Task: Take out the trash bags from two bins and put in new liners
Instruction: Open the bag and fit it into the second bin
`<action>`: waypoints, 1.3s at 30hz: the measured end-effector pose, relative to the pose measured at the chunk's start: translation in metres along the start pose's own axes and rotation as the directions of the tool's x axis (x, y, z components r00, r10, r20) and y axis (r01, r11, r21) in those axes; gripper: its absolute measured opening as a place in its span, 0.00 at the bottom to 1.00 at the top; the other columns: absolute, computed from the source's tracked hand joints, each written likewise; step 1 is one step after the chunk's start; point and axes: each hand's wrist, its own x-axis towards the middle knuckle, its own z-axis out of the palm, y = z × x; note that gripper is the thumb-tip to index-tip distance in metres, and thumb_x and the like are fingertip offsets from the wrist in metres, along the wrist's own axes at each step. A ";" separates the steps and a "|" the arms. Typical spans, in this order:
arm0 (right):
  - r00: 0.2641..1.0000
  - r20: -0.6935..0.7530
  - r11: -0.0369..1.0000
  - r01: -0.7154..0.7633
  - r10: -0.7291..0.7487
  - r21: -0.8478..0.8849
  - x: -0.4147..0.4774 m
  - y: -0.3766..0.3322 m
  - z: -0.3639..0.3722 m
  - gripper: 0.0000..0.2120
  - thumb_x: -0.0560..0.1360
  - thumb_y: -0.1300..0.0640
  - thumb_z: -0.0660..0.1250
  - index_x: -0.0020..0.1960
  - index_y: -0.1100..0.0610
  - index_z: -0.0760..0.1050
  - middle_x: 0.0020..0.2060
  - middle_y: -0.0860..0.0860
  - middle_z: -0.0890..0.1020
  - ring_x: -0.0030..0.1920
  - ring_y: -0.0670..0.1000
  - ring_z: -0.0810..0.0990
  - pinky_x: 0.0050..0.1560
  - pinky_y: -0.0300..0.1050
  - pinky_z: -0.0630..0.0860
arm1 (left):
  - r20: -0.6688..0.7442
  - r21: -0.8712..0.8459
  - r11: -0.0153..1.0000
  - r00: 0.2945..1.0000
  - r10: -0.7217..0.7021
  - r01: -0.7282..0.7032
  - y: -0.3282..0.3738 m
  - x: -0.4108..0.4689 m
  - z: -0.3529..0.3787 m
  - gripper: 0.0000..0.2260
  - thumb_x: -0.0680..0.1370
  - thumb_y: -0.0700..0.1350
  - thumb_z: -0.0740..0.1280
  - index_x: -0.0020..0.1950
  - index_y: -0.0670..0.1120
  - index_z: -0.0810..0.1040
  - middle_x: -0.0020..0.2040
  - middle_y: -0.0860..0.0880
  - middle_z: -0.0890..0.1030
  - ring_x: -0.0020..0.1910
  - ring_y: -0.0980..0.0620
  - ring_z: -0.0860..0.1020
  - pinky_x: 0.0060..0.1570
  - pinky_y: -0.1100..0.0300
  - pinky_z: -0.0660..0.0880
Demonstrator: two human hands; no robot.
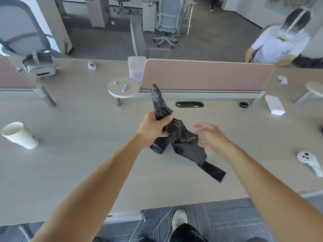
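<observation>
Black thin plastic is what the hands work with: a roll of liners [158, 145] and one loose liner [181, 137] drawn out from it, both above the pale wooden bench [78, 163]. The left hand [154, 127] is closed around the liner near its twisted middle, so one crumpled end stands up past the fingers toward the pink divider panel [206, 75], and the rest falls down to the right of the hand. The roll sits just under the left hand, partly hidden by the wrist; whether it rests on the bench or hangs from the plastic, I cannot tell. The right hand [212, 137] is open, the fingers spread and a little blurred, just beside the hanging part of the liner, possibly touching its edge. A flat strip of the liner ends on the bench below the right hand. Taking the divider panel as landmark, a small round shelf [123, 87] with coloured bits is at its left end, a white box [275, 104] near its right end, and a stack of paper cups [19, 135] lies far to its left.
</observation>
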 end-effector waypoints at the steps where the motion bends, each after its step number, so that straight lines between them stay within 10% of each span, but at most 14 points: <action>1: 0.993 0.106 0.990 -0.034 0.048 -0.135 -0.008 0.016 0.004 0.18 0.75 0.62 0.66 0.63 0.48 0.75 0.60 0.50 0.79 0.56 0.50 0.78 0.55 0.47 0.78 | 0.003 -0.032 0.999 1.000 0.000 0.000 0.005 -0.009 -0.003 0.07 0.78 0.42 0.69 0.51 0.38 0.80 0.46 0.42 0.84 0.45 0.46 0.85 0.41 0.52 0.82; 4: 0.945 0.315 0.911 0.051 0.089 -0.410 -0.024 0.054 0.026 0.26 0.66 0.50 0.76 0.63 0.41 0.76 0.59 0.43 0.81 0.57 0.45 0.79 0.57 0.46 0.77 | -0.021 -0.147 0.989 0.999 -0.035 0.031 0.006 -0.029 -0.011 0.06 0.78 0.42 0.70 0.49 0.40 0.79 0.45 0.43 0.84 0.44 0.44 0.84 0.46 0.48 0.81; 8: 0.987 0.149 0.872 0.119 -0.054 -0.474 -0.043 0.078 0.054 0.02 0.72 0.49 0.72 0.43 0.47 0.80 0.48 0.48 0.83 0.50 0.53 0.81 0.45 0.49 0.79 | -0.063 -0.235 0.971 0.996 -0.068 0.051 0.007 -0.057 -0.021 0.13 0.78 0.48 0.70 0.51 0.38 0.78 0.46 0.41 0.83 0.41 0.44 0.83 0.42 0.50 0.81; 14: 0.939 0.302 0.838 0.294 -0.165 -0.460 -0.079 0.094 0.071 0.21 0.71 0.46 0.74 0.61 0.37 0.73 0.62 0.45 0.72 0.65 0.47 0.69 0.66 0.47 0.66 | -0.128 -0.282 0.950 0.977 -0.173 0.131 -0.004 -0.122 -0.026 0.16 0.80 0.54 0.66 0.51 0.40 0.78 0.41 0.44 0.85 0.38 0.45 0.84 0.38 0.52 0.81; 18: 0.899 0.275 0.793 0.431 -0.340 -0.431 -0.114 0.103 0.091 0.04 0.77 0.52 0.68 0.50 0.50 0.81 0.51 0.43 0.80 0.62 0.48 0.75 0.54 0.40 0.64 | -0.147 -0.277 0.948 0.969 -0.200 0.154 -0.017 -0.176 -0.029 0.18 0.80 0.55 0.65 0.51 0.39 0.78 0.43 0.43 0.84 0.41 0.45 0.84 0.41 0.52 0.81; 25: 0.807 0.570 0.715 0.490 -0.156 -0.499 -0.209 0.139 0.110 0.35 0.69 0.48 0.75 0.73 0.47 0.66 0.68 0.44 0.68 0.70 0.50 0.64 0.66 0.50 0.66 | -0.164 -0.339 0.926 0.959 -0.229 0.163 -0.052 -0.280 -0.016 0.12 0.81 0.48 0.59 0.50 0.41 0.77 0.46 0.42 0.80 0.45 0.43 0.79 0.49 0.51 0.76; 29: 0.816 0.520 0.716 0.519 -0.252 -0.467 -0.255 0.166 0.129 0.07 0.78 0.54 0.65 0.51 0.56 0.79 0.46 0.50 0.82 0.48 0.53 0.80 0.47 0.48 0.74 | -0.097 -0.362 0.918 0.973 -0.209 0.161 -0.064 -0.342 -0.002 0.09 0.64 0.37 0.56 0.36 0.40 0.76 0.36 0.43 0.78 0.36 0.45 0.77 0.42 0.55 0.72; 32: 0.876 0.432 0.807 0.408 -0.215 -0.427 -0.276 0.177 0.127 0.13 0.80 0.54 0.62 0.37 0.54 0.74 0.26 0.47 0.74 0.26 0.46 0.71 0.29 0.40 0.64 | -0.237 -0.291 0.948 0.950 -0.201 0.128 -0.072 -0.367 -0.008 0.12 0.56 0.33 0.54 0.37 0.38 0.71 0.36 0.42 0.74 0.35 0.44 0.74 0.35 0.58 0.73; 39: 0.967 0.230 0.993 0.116 -0.111 -0.010 -0.331 0.172 0.108 0.11 0.77 0.58 0.68 0.36 0.58 0.77 0.28 0.53 0.75 0.27 0.50 0.70 0.30 0.41 0.65 | -0.537 -0.105 0.942 0.780 -0.323 0.318 -0.088 -0.404 -0.033 0.03 0.77 0.42 0.65 0.49 0.45 0.72 0.40 0.46 0.69 0.32 0.50 0.68 0.36 0.57 0.69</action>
